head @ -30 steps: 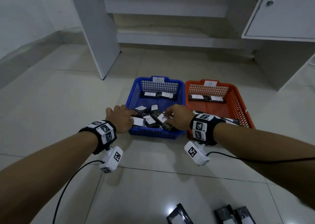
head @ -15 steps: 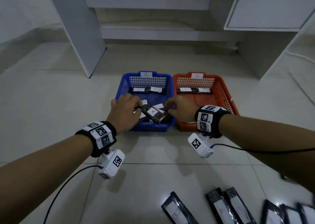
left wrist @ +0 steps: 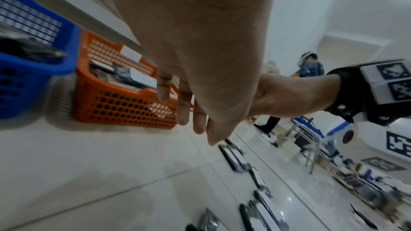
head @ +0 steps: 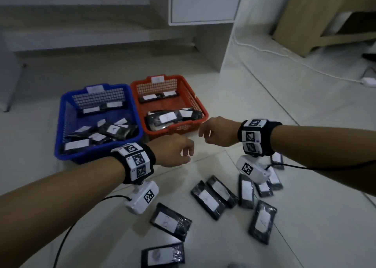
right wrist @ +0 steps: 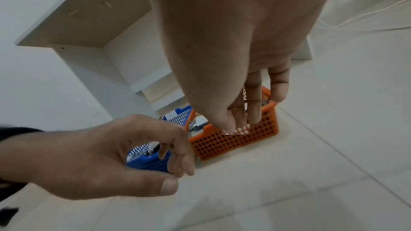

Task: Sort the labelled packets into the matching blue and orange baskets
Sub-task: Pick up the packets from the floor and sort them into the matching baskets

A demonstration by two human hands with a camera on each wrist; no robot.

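A blue basket (head: 61,125) and an orange basket (head: 200,109) stand side by side on the tiled floor, each holding several black packets with white labels. More labelled packets (head: 207,199) lie scattered on the floor nearer to me. My left hand (head: 183,151) hovers in front of the baskets with loosely curled fingers and holds nothing. My right hand (head: 207,131) hangs by the orange basket's front right corner, fingers relaxed and empty. The left wrist view shows straight fingers (left wrist: 182,108) near the orange basket (left wrist: 124,108).
A white cabinet (head: 203,3) stands behind the baskets, and a white desk panel (head: 8,84) at the far left. A white cable (head: 284,53) runs over the floor at the right to a plug block. Cables trail from both wrist cameras.
Both hands have pulled back out of the blue basket, leaving the packet inside, and now hover over the floor in front. The head view has swung right and down, showing the scattered packets.
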